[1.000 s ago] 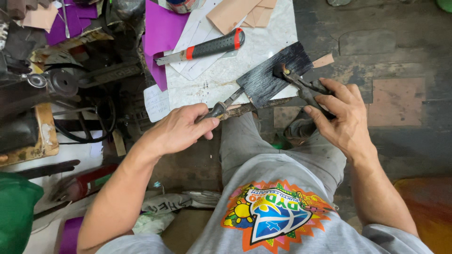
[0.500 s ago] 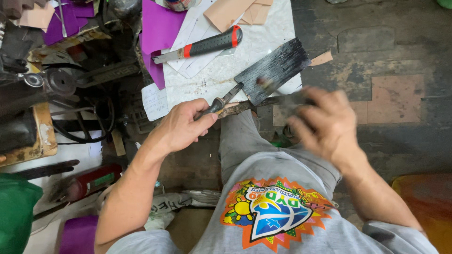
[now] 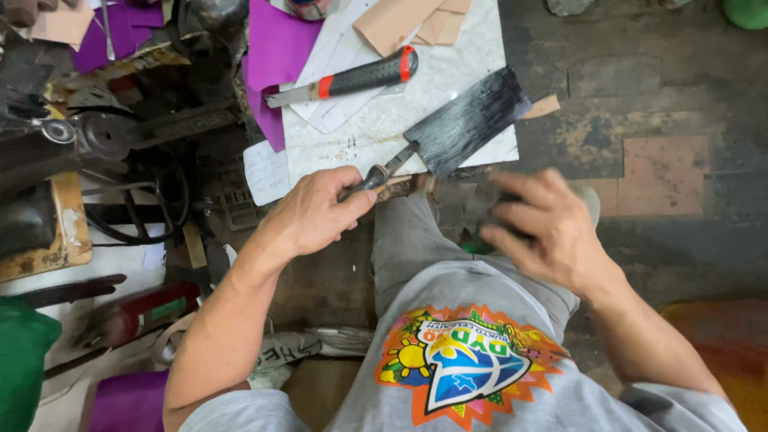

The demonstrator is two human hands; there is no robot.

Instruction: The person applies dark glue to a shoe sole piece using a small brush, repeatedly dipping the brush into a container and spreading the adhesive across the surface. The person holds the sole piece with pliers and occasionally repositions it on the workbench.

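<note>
My left hand (image 3: pixel 320 212) grips the handle of a broad, dark cleaver blade (image 3: pixel 468 120). The blade points up and to the right, lying over the lower edge of a white slab (image 3: pixel 472 76). My right hand (image 3: pixel 544 228) is blurred by motion just below the blade, over my knee. Its fingers lie around a dark grey block (image 3: pixel 460 204), which is also blurred. The block sits close under the blade's lower edge; I cannot tell whether they touch.
A utility knife (image 3: pixel 352 80) with a black and red handle lies on the white slab. Purple sheets (image 3: pixel 276 40) and tan leather pieces (image 3: pixel 400 24) lie at the top. Dark metal machinery (image 3: pixel 104 136) crowds the left. A green object (image 3: pixel 20 360) is at bottom left.
My right hand has come down off the blade's right end and moved left with the dark block, to just below the blade. My left hand keeps its grip on the handle.
</note>
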